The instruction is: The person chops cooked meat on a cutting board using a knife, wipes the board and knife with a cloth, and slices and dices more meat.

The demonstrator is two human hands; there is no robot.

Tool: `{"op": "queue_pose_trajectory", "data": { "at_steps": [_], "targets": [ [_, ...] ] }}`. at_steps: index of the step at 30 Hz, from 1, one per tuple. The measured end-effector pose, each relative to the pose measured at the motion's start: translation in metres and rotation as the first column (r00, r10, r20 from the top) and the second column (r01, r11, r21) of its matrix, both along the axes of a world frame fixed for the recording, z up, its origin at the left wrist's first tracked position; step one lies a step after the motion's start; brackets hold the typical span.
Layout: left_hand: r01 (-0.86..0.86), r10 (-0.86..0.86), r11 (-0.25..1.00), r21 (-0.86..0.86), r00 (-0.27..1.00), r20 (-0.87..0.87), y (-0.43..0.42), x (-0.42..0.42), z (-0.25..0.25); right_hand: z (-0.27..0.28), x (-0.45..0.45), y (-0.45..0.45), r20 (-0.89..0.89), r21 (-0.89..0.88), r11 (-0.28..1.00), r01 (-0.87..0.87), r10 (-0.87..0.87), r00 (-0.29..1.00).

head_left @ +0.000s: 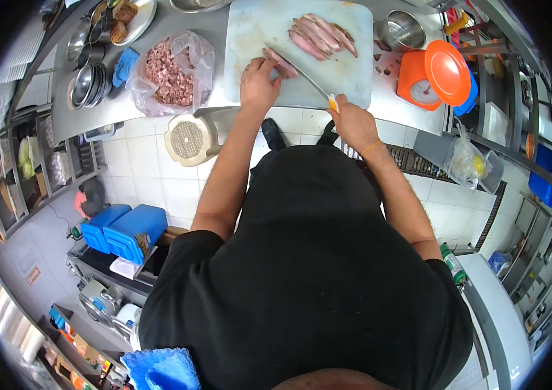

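My right hand [354,125] is wrapped round the yellow-and-white handle of a kitchen knife [308,78]. Its blade slants up and left over the white cutting board [250,32], along a strip of raw meat [283,67]. On the left end of that strip rest the bent fingers of my left hand [260,84], pressing it to the board. Farther back on the board lies a pile of similar pinkish meat strips [321,37]. To the left, a clear plastic bag [203,58] holds chopped meat [168,75].
An orange kitchen scale [412,78] with a round orange pan stands right of the board, beside a steel pot [402,30]. Stacked metal bowls [90,84], a blue cloth [124,65] and a white plate [149,16] are at the left. A beige plastic stool [188,140] stands below the counter.
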State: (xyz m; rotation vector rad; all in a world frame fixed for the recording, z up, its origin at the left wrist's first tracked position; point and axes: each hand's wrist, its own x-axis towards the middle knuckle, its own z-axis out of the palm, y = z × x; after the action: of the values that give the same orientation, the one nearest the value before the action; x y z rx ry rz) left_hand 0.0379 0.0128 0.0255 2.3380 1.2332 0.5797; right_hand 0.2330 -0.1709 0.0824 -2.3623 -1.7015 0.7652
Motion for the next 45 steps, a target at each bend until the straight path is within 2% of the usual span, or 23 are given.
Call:
{"op": "queue_pose_trajectory", "data": {
  "at_steps": [5, 14, 21, 27, 31, 36, 38, 41, 44, 45],
  "targets": [
    [0.051, -0.057, 0.994, 0.100, 0.997, 0.060, 0.021, 0.001, 0.000, 0.011, -0.004, 0.005, -0.038, -0.029, 0.999, 0.041, -0.042, 0.998],
    [0.047, -0.062, 0.995, -0.085, 0.981, -0.185, 0.044, 0.011, 0.002, 0.037, -0.027, 0.024, -0.008, -0.071, 0.997, 0.012, -0.013, 1.000],
    [0.068, -0.070, 0.997, -0.019, 0.994, -0.090, 0.044, 0.005, -0.008, 0.044, -0.036, 0.020, 0.008, -0.172, 0.985, 0.011, -0.010, 1.000],
    [0.099, -0.100, 0.994, 0.040, 0.995, 0.017, 0.046, -0.001, -0.021, 0.015, -0.044, 0.029, 0.021, -0.193, 0.981, 0.031, -0.027, 0.999],
    [0.117, -0.118, 0.992, 0.036, 0.993, 0.012, 0.050, -0.001, -0.022, -0.019, -0.040, 0.051, -0.007, -0.118, 0.992, 0.037, -0.038, 0.999],
    [0.121, -0.120, 0.993, 0.014, 0.993, -0.019, 0.049, -0.003, -0.016, -0.036, -0.033, 0.085, -0.049, -0.076, 0.997, 0.023, -0.026, 0.998],
    [0.106, -0.107, 0.994, 0.036, 0.994, 0.009, 0.049, -0.002, -0.019, -0.036, -0.023, 0.089, -0.067, -0.042, 0.999, -0.009, 0.006, 0.998],
    [0.075, -0.071, 0.997, -0.035, 0.992, 0.101, 0.051, -0.007, -0.020, 0.009, -0.029, 0.084, -0.039, -0.091, 0.996, 0.009, -0.013, 0.999],
    [0.065, -0.062, 0.998, -0.020, 0.988, 0.140, 0.048, -0.006, -0.013, 0.034, -0.035, 0.064, 0.022, -0.133, 0.991, 0.010, -0.007, 1.000],
    [0.064, -0.062, 0.998, -0.019, 0.992, 0.106, 0.048, -0.005, -0.013, 0.039, -0.038, 0.055, 0.036, -0.140, 0.990, 0.011, -0.006, 0.999]
  ]
}}
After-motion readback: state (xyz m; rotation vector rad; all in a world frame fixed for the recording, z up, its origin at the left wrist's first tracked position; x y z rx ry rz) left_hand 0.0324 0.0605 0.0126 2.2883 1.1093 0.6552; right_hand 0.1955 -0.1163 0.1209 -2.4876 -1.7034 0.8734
